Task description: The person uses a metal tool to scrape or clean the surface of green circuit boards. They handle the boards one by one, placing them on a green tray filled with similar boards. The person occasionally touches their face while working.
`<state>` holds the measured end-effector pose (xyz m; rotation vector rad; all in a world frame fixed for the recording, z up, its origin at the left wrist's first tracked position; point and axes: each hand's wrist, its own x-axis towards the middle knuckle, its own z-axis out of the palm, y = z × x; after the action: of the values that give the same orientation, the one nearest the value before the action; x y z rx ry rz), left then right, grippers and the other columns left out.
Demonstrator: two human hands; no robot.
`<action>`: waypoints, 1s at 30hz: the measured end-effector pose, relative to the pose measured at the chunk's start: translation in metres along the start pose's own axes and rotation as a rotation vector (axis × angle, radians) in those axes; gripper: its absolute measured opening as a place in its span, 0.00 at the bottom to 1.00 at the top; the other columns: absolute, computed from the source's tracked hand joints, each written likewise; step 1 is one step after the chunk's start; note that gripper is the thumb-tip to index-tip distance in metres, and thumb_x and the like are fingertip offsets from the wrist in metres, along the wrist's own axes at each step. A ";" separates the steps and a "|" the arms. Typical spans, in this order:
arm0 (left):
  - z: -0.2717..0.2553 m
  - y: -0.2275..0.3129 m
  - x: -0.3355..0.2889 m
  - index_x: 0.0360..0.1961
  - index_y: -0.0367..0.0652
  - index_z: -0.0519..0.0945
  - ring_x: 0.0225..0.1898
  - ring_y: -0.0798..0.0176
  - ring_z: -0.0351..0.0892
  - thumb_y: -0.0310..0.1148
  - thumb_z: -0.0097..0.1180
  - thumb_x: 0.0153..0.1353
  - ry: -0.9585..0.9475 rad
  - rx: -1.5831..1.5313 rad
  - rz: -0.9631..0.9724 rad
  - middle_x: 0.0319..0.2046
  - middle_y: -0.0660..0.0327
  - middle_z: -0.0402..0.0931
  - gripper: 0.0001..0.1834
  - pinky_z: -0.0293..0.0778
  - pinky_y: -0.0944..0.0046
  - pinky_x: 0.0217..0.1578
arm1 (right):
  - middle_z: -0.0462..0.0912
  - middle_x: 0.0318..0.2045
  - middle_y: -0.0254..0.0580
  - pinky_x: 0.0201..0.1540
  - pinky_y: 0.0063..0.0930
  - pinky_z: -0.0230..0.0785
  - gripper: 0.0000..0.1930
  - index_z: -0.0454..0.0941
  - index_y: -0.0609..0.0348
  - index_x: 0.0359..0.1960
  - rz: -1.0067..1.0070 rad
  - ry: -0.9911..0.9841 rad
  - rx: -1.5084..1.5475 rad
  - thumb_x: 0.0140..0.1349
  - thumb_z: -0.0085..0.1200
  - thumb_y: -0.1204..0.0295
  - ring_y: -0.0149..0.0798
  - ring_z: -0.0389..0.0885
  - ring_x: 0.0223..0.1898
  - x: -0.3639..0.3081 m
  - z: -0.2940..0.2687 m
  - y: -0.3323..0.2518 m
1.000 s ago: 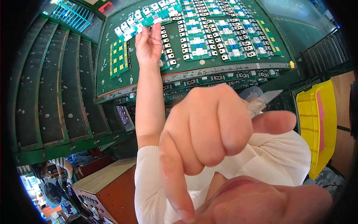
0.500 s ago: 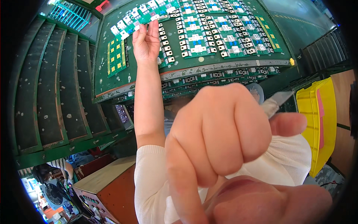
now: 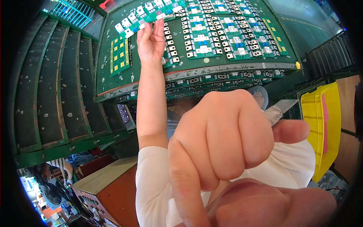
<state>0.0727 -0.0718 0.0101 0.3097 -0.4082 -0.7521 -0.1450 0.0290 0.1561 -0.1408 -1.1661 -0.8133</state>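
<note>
At the far end of my outstretched left arm, my left hand point(image 3: 151, 42) has its fingers closed on the near edge of a long green circuit board point(image 3: 152, 17). White block-shaped parts stand in a row along that board, which slants over the green tabletop. Very close to the view, my right hand point(image 3: 227, 138) is curled into a fist, thumb sticking out to the right. From it juts a short blade with a tape-wrapped handle point(image 3: 273, 114), its tip point(image 3: 289, 104) pointing up and right. The palm side of this fist is hidden.
More circuit boards point(image 3: 202, 49) lie in rows on the green tray point(image 3: 206, 60), with gold-padded boards point(image 3: 120, 56) at its left. Stacked boards show beneath its edge. A green rack point(image 3: 60, 94) stands left, a yellow bin point(image 3: 321, 128) right. Behind at lower left, a person point(image 3: 62, 166) bends near a fan point(image 3: 53, 193).
The tray and boards sit slightly lower and further right in view. The blade in my right hand has tilted a little and shows more of its flat side. My left hand keeps its hold.
</note>
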 end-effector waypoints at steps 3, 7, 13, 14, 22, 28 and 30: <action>0.000 -0.003 0.001 0.42 0.36 0.74 0.48 0.51 0.79 0.22 0.51 0.63 -0.018 -0.022 -0.004 0.42 0.53 0.78 0.07 0.74 0.47 0.55 | 0.51 0.06 0.31 0.15 0.32 0.65 0.31 0.50 0.51 0.07 0.097 0.037 -0.022 0.71 0.35 0.54 0.30 0.50 0.04 -0.002 0.004 -0.007; 0.001 -0.001 0.002 0.43 0.36 0.75 0.47 0.51 0.80 0.21 0.52 0.62 -0.028 -0.011 -0.020 0.41 0.54 0.78 0.08 0.75 0.47 0.55 | 0.52 0.06 0.31 0.15 0.32 0.65 0.31 0.51 0.51 0.07 0.071 -0.076 0.028 0.72 0.35 0.55 0.30 0.51 0.04 -0.001 -0.005 -0.003; 0.003 -0.002 0.000 0.39 0.36 0.76 0.44 0.52 0.81 0.22 0.53 0.62 0.014 -0.005 -0.006 0.38 0.55 0.80 0.05 0.76 0.48 0.54 | 0.53 0.06 0.31 0.14 0.31 0.63 0.31 0.51 0.52 0.07 -0.141 0.222 0.049 0.72 0.35 0.56 0.31 0.51 0.05 -0.008 0.014 0.011; 0.004 -0.002 0.000 0.39 0.36 0.76 0.44 0.52 0.81 0.22 0.54 0.62 0.010 -0.004 -0.007 0.38 0.55 0.80 0.05 0.76 0.48 0.54 | 0.53 0.06 0.31 0.14 0.31 0.63 0.31 0.51 0.52 0.07 -0.041 0.171 0.040 0.72 0.35 0.56 0.31 0.51 0.05 -0.009 0.010 0.001; 0.003 -0.002 0.000 0.37 0.37 0.76 0.44 0.53 0.81 0.23 0.54 0.62 0.006 0.014 -0.003 0.38 0.55 0.80 0.04 0.76 0.48 0.54 | 0.52 0.06 0.31 0.15 0.33 0.63 0.31 0.51 0.52 0.07 -0.117 0.196 0.009 0.72 0.35 0.56 0.31 0.52 0.05 -0.018 0.013 0.007; 0.006 -0.009 0.006 0.42 0.35 0.75 0.50 0.51 0.77 0.25 0.50 0.65 -0.038 0.003 -0.022 0.44 0.52 0.77 0.07 0.75 0.50 0.56 | 0.54 0.06 0.31 0.15 0.30 0.62 0.30 0.53 0.51 0.07 -0.057 -0.154 -0.012 0.71 0.39 0.60 0.30 0.52 0.06 0.013 -0.017 0.002; 0.001 -0.008 0.007 0.41 0.36 0.75 0.48 0.50 0.79 0.25 0.50 0.65 -0.052 -0.022 -0.025 0.44 0.50 0.78 0.06 0.77 0.51 0.53 | 0.56 0.07 0.30 0.16 0.27 0.61 0.27 0.54 0.49 0.07 -0.038 -0.058 -0.101 0.68 0.42 0.64 0.28 0.54 0.07 0.012 -0.013 -0.017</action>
<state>0.0723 -0.0827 0.0096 0.2754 -0.4459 -0.7900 -0.1441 0.0041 0.1552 -0.2273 -1.1857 -0.9071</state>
